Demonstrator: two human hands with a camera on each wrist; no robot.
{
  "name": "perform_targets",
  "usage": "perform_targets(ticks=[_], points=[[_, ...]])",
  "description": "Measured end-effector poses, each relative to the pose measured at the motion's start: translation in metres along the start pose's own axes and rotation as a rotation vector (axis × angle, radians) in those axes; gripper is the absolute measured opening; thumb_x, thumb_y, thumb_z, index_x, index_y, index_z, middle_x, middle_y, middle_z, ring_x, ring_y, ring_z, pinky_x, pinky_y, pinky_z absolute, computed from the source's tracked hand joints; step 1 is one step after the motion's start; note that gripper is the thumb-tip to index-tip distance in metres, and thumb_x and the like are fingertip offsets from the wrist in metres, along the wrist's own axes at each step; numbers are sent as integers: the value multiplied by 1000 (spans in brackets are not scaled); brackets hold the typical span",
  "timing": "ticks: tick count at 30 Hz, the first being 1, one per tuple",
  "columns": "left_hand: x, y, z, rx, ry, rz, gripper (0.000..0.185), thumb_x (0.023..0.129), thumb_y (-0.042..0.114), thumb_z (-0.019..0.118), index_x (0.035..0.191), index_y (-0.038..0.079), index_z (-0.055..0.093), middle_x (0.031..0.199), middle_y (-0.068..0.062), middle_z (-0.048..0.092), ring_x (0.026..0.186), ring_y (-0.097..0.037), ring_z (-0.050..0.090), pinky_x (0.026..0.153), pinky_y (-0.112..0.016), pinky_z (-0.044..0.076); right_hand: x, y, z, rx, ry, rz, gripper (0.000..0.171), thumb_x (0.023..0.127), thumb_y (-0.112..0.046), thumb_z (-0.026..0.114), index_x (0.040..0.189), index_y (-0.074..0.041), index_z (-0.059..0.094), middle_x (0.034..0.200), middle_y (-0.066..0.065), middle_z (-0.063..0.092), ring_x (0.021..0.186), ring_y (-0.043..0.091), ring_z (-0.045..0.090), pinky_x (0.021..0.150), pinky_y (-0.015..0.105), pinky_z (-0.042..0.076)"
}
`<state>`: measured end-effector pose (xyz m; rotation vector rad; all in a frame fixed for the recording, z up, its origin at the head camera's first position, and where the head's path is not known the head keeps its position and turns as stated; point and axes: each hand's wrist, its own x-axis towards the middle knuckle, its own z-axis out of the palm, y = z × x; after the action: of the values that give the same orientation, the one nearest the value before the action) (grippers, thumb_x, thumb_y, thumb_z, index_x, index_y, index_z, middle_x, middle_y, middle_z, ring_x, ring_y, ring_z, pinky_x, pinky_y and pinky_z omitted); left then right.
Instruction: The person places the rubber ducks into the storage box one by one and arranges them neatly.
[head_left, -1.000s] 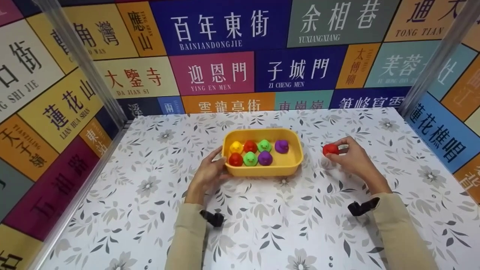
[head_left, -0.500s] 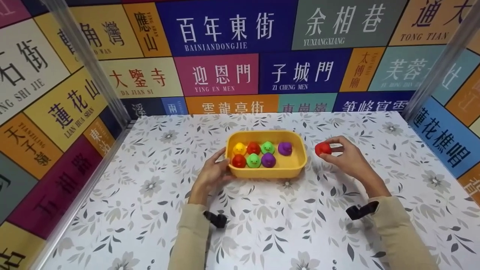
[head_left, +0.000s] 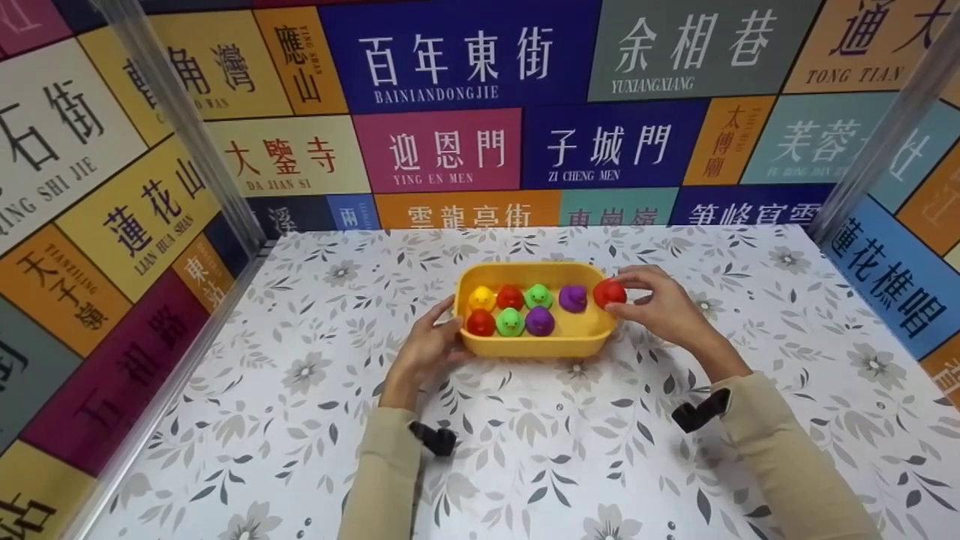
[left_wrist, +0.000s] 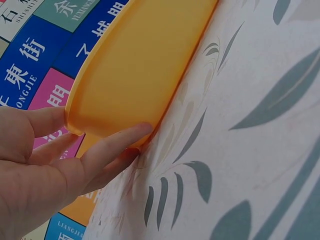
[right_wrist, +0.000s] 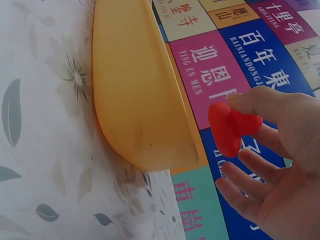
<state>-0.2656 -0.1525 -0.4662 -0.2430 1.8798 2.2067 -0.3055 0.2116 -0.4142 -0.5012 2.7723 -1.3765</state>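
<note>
A yellow plastic tub (head_left: 536, 347) stands on the table, with several small rubber ducks in it: a yellow duck (head_left: 481, 298), two red, two green and two purple. My left hand (head_left: 427, 349) holds the tub's left end. In the left wrist view, the left fingers (left_wrist: 117, 145) lie along its outer wall and a digit meets the rim. My right hand (head_left: 664, 304) pinches another red duck (right_wrist: 232, 127) between thumb and fingers. That duck is raised at the tub's right end, overlapping its rim in the head view. The lower right fingers (right_wrist: 245, 185) are spread below it.
The table (head_left: 555, 465) has a white cover with grey leaves and flowers. Behind it rises a wall (head_left: 457, 56) of coloured panels with large characters. Clear upright posts (head_left: 874, 127) stand at the back corners. A black strap (head_left: 701, 411) sits at each wrist.
My right hand has carried the red duck leftward, from beside the tub to above its right end. The left hand keeps its hold, and the whole head view has shifted slightly.
</note>
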Motion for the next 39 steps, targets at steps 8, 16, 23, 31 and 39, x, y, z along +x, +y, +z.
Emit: perform_targets(ticks=[8,16,23,31,39], points=[[0,1,-1,5,10,-14,58,104,16,51,158,26,32,141,-26,55,111,-32,68,92,-48,60,12,-1,11,-32,-67,-13,44,85,-22,81,122,-4,68,152,26,38,138,47,42,112,63,41],[1,1,-2,-3,5,-21,57,104,16,50,157,28,33,144,-25,53,115,-32,66,94,-48,59,18,1,16,62,-144,95,44,85,-15,80,126,-5,66,160,26,27,138,53,42,112,56,44],[1,1,0,-7,4,-11,56,104,15,50,157,27,34,140,-25,56,107,-29,68,91,-48,60,21,6,23,76,-184,226,43,81,-17,83,122,-10,69,143,17,53,121,37,54,91,34,56],[1,2,-1,1,9,-2,57,105,15,50,157,26,33,138,-26,57,105,-29,68,88,-47,62,28,5,28,32,-221,317,48,81,-27,84,124,-12,69,134,16,59,108,24,53,80,22,48],[1,2,0,-1,19,-35,57,104,16,50,157,30,33,138,-24,57,105,-28,67,90,-48,61,33,4,34,44,-249,364,46,83,-23,81,126,-10,68,138,18,54,119,28,48,92,27,45]])
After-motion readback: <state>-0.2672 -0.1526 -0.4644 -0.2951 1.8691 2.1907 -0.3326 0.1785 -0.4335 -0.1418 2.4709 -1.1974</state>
